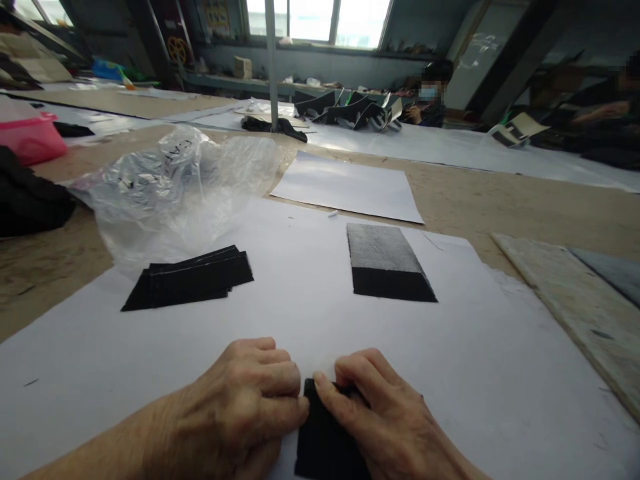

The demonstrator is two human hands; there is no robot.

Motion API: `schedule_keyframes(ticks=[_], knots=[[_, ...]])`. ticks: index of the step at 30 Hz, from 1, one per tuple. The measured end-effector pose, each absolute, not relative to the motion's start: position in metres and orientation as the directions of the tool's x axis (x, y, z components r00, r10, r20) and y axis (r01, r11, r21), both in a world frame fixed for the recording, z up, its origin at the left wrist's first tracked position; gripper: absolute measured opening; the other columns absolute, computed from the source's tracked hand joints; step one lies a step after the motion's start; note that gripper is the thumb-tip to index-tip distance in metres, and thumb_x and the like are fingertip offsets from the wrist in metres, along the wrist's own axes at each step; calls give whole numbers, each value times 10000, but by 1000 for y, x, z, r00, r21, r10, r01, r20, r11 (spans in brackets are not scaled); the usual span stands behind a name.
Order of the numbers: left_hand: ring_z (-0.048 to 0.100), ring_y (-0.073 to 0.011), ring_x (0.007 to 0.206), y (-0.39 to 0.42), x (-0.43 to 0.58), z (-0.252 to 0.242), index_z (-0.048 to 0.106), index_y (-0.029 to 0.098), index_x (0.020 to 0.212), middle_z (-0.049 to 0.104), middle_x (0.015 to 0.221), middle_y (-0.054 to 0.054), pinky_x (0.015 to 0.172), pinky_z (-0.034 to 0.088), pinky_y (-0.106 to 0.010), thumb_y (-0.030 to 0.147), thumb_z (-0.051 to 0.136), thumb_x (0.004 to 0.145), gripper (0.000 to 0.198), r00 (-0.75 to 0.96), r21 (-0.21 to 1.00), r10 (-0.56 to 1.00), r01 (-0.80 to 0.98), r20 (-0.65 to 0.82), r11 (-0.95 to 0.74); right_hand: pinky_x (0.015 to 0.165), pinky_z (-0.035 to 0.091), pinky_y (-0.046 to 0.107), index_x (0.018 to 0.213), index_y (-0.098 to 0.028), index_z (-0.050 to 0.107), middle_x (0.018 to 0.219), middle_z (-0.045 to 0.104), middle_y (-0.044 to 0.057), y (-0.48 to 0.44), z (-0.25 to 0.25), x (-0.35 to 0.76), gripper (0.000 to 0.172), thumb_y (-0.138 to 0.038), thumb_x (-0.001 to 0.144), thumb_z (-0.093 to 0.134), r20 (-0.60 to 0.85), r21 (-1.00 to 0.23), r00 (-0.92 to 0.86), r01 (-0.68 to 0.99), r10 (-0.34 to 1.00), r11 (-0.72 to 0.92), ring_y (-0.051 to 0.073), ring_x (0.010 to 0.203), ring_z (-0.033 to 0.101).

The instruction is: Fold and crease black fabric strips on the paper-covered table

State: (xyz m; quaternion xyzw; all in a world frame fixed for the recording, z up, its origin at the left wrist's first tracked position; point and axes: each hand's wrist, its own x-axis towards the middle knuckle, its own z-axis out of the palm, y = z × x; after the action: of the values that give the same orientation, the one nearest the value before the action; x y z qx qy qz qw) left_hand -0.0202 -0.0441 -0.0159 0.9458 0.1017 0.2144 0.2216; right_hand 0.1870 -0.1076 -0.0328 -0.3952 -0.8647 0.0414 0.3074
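On white paper (300,323), your curled right hand (387,407) grips a black piece (325,443); your curled left hand (240,397) touches its left edge, hold unclear.

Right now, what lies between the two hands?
In the head view, a black piece lies between the left hand and the right hand, with the right thumb on its far end.

the left hand (245,400) and right hand (385,407) are both bare, with rounded knuckles, creases across the finger joints and a short nail on the right thumb (340,401), above a bare left forearm (115,433) and right wrist (443,447).
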Motion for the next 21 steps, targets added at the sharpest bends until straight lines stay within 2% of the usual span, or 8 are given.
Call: schedule_keyframes(ticks=[3, 7, 9, 11, 15, 18, 21], knots=[[403, -145, 534, -45, -21, -17, 554, 167, 784, 448, 616, -4, 528, 274, -321, 77, 330, 734, 246, 903, 473, 305, 137, 302, -871, 629, 473, 302, 1127, -73, 548, 895, 584, 94, -106, -34, 186, 280, -94, 918, 364, 492, -251, -551, 652, 674, 716, 182, 772, 471], [415, -150, 528, -46, -19, -17, 567, 174, 832, 460, 613, -5, 523, 270, -324, 79, 330, 719, 279, 903, 463, 300, 134, 307, -876, 524, 388, 259, 950, -122, 595, 827, 586, 38, -104, -33, 179, 243, -70, 922, 359, 508, -217, -544, 669, 668, 710, 153, 684, 441], [426, -152, 533, -45, -18, -17, 562, 174, 839, 471, 617, -8, 521, 273, -323, 79, 322, 724, 283, 904, 461, 300, 135, 306, -877, 495, 347, 253, 907, -148, 593, 745, 543, 17, -103, -32, 174, 256, -97, 937, 344, 517, -243, -505, 688, 691, 684, 140, 640, 428], [416, -150, 524, -45, -17, -17, 528, 174, 756, 464, 602, -8, 515, 273, -321, 87, 312, 732, 235, 898, 454, 303, 136, 320, -881, 503, 336, 259, 899, -159, 589, 715, 522, 13, -102, -30, 171, 273, -112, 943, 324, 511, -263, -503, 680, 697, 684, 142, 641, 431], [385, -139, 516, -45, -17, -19, 410, 176, 618, 436, 586, -4, 510, 273, -314, 107, 312, 739, 170, 898, 431, 291, 131, 331, -893, 591, 382, 291, 916, -167, 585, 784, 554, 36, -101, -26, 175, 273, -106, 895, 320, 455, -396, -525, 604, 719, 691, 169, 721, 460], [386, -139, 519, -45, -18, -19, 494, 169, 699, 428, 592, 1, 517, 272, -313, 88, 322, 726, 193, 894, 412, 291, 137, 340, -901, 634, 392, 311, 934, -163, 565, 830, 551, 56, -105, -23, 184, 220, -74, 833, 392, 434, -456, -407, 670, 804, 585, 179, 746, 468], [400, -139, 516, -46, -19, -17, 546, 181, 764, 421, 586, 9, 530, 284, -308, 84, 328, 715, 244, 889, 416, 310, 155, 338, -896, 593, 361, 310, 823, -160, 509, 768, 518, 56, -109, -25, 192, 83, -91, 805, 466, 425, -377, -302, 798, 853, 470, 186, 695, 445]])
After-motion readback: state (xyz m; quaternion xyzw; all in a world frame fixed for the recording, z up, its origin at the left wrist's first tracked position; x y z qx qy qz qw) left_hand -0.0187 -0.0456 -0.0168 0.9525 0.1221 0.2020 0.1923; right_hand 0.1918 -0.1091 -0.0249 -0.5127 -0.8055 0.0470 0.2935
